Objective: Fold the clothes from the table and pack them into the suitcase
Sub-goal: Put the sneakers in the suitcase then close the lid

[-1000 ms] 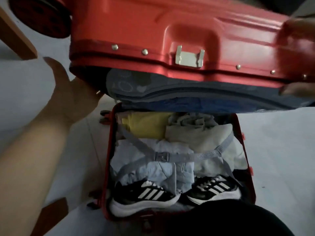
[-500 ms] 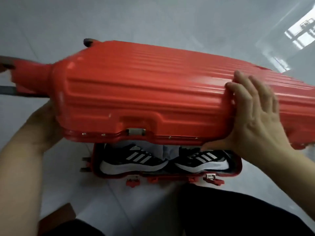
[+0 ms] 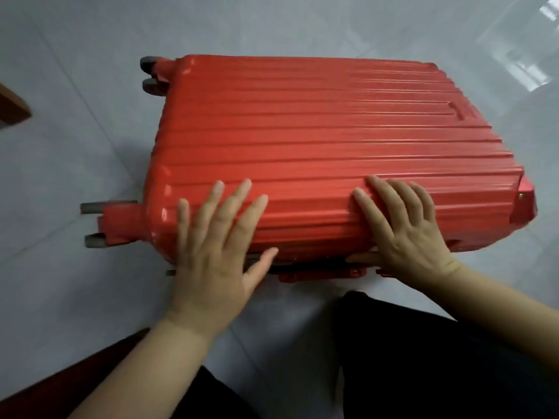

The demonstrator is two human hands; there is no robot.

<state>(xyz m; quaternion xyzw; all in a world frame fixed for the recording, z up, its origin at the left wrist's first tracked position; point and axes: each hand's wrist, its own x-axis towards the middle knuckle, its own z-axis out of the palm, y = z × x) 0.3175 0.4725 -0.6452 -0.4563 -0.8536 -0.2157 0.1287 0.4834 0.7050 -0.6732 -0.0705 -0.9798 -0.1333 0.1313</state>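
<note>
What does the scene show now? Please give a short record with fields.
suitcase: red, ribbed, lying shut on the floor
left hand: flat on its top near the front edge, fingers straight
right hand: spread on its top, thumb at the front seam
latches: partly hidden; fastened or not, cannot tell
clothes: none visible

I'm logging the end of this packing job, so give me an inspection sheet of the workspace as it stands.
Surface: pale tiled floor.
Job's things: red suitcase lying flat, shut or nearly so; clothes out of sight; front latches, state unclear.
Clutter: nothing seen.
Grippers: left hand and right hand flat on its top near the front edge.
Cables: nothing seen.
Surroundings: wooden corner at left edge.
</note>
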